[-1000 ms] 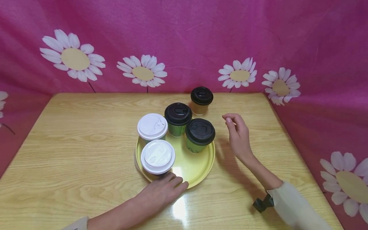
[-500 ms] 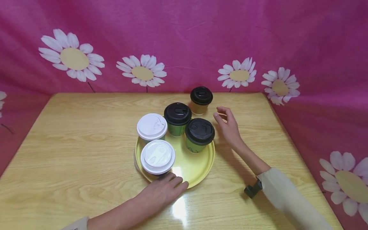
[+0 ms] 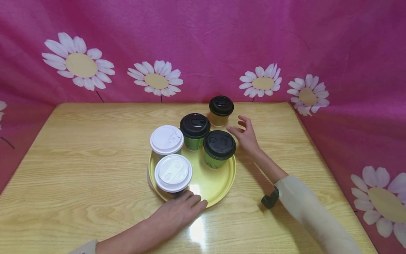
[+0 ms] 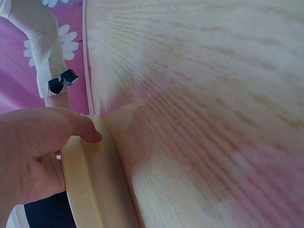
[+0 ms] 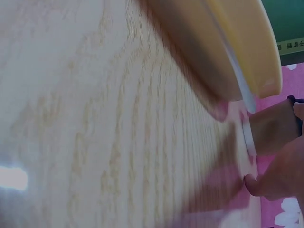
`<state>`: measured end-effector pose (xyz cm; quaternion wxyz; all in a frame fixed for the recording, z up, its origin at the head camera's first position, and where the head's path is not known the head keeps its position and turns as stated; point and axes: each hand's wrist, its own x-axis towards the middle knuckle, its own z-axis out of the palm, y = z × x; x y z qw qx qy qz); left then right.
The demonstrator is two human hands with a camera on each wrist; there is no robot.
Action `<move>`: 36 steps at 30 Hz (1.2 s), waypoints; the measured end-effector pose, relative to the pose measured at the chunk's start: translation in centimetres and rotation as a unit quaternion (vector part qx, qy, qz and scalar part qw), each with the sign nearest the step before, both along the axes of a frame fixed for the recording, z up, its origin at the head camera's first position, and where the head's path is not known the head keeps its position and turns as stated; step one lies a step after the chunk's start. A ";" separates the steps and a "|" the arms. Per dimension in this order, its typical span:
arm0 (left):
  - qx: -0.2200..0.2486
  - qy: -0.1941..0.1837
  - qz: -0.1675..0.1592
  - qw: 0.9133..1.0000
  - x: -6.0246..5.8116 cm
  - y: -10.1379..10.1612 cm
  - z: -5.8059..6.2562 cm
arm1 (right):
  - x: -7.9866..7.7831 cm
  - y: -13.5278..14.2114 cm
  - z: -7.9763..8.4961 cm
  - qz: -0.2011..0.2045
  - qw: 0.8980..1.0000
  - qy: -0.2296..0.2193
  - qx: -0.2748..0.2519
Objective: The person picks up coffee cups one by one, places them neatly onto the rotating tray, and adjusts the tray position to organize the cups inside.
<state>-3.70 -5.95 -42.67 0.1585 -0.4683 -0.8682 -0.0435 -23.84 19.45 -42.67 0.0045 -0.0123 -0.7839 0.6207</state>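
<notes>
My left hand is at the near rim of a round yellow tray. In the left wrist view, the thumb lies against the tray's outer wall while the fingers reach over the rim, gripping it. On the tray stand two white-lidded cups at the left and two green paper cups with black lids. Behind the tray, on the table, is a small brown paper cup with a black lid. My right hand hovers just right of that cup, thumb and fingers apart and holding nothing.
The wooden table carries the tray and the brown cup. A pink cloth with printed daisies hangs along the back and sides. A black device sits at the right sleeve's cuff.
My right hand has moved left and away from me, toward the brown cup, and its fingers have spread. The left hand, the tray and the cups stay put.
</notes>
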 end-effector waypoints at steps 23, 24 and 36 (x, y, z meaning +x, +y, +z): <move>-0.003 -0.001 -0.003 1.000 0.0 -0.1 0.0 | -2.8 -1.6 -1.0 -0.011 0.998 0.020 0.055; -0.002 -0.003 -0.003 1.000 0.0 -0.1 0.0 | -2.9 -1.7 -1.0 -0.014 0.998 0.023 0.055; 0.005 -0.006 -0.003 1.000 -0.1 -0.2 0.0 | -3.8 -2.3 -1.0 -0.004 0.998 0.025 0.066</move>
